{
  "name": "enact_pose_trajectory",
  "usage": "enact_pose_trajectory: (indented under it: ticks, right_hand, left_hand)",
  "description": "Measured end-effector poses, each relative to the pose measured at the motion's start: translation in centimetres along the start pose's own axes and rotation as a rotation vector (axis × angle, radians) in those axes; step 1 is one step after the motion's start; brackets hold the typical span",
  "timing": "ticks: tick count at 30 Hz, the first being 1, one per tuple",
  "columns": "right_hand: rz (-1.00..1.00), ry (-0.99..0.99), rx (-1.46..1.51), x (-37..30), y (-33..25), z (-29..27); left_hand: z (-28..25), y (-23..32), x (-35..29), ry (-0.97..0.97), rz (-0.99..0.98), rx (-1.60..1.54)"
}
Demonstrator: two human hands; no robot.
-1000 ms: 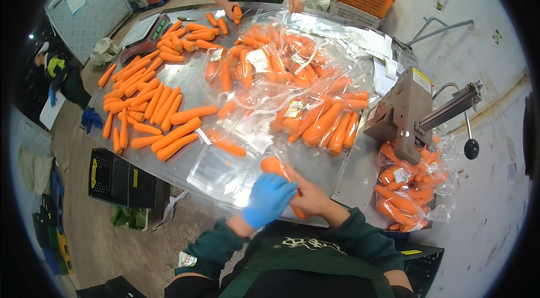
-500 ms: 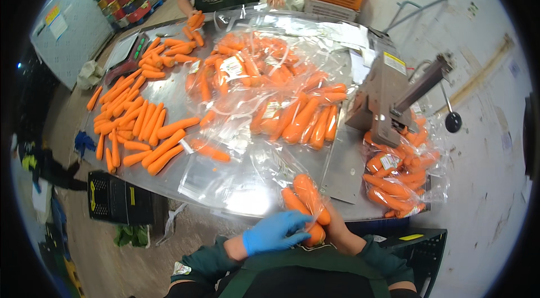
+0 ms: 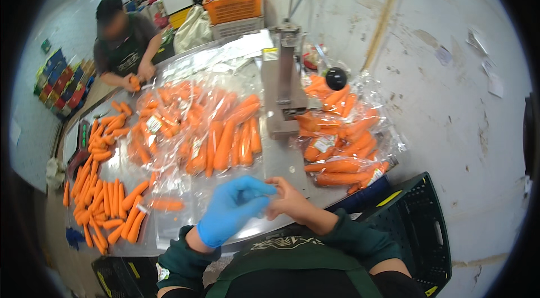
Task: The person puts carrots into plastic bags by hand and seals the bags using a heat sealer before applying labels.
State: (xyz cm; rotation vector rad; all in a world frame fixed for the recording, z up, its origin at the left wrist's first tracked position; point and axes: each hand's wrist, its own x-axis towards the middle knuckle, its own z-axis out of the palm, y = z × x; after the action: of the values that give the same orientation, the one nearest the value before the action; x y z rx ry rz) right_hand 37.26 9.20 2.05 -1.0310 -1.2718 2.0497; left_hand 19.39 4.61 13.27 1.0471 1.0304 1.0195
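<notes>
My left hand [image 3: 235, 209], in a blue glove, is raised over the near edge of the metal table [image 3: 194, 229]. Its fingers curl forward to meet the fingertips of my bare right hand [image 3: 288, 201]. Both hands are closed in a pinch. Whatever lies between the fingertips is too small or too clear to make out. Just beyond them lies a clear bag of carrots [image 3: 226, 143], beside the metal plate of a bench device [image 3: 284, 87] with a black ball-ended lever. More bagged carrots [image 3: 337, 151] are heaped right of that device.
Loose carrots [image 3: 112, 199] cover the table's left side, near a scale [image 3: 79, 140]. A co-worker [image 3: 125, 45] handles carrots at the far left. A dark green crate [image 3: 408, 230] stands at my right, and a black crate [image 3: 124, 275] below the table at left. An orange crate [image 3: 235, 6] stands behind.
The view has swung to the right. The bagged carrots held at my front are gone from my hands, which now meet fingertip to fingertip over the table edge.
</notes>
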Motion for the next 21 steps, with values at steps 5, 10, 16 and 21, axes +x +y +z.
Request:
enact_pose_trajectory:
  ticks: [5,10,16,21]
  right_hand:
    - [-0.212,-0.087,-0.159,-1.8,-2.4,-2.1]
    - [-0.834,-0.068,0.040,-6.2,-9.4,-5.1]
    - [-0.962,0.148,-0.578,-5.0,-8.5,-5.6]
    - [-1.227,0.411,-0.678,-4.4,-10.4,-6.1]
  left_hand:
    - [-1.0,1.8,1.4,0.226,0.284,-0.083]
    - [-1.7,3.7,2.2,0.263,0.427,-0.127]
    - [4.2,5.8,4.5,0.190,0.479,-0.235]
    - [5.7,7.8,6.8,0.031,0.652,0.079]
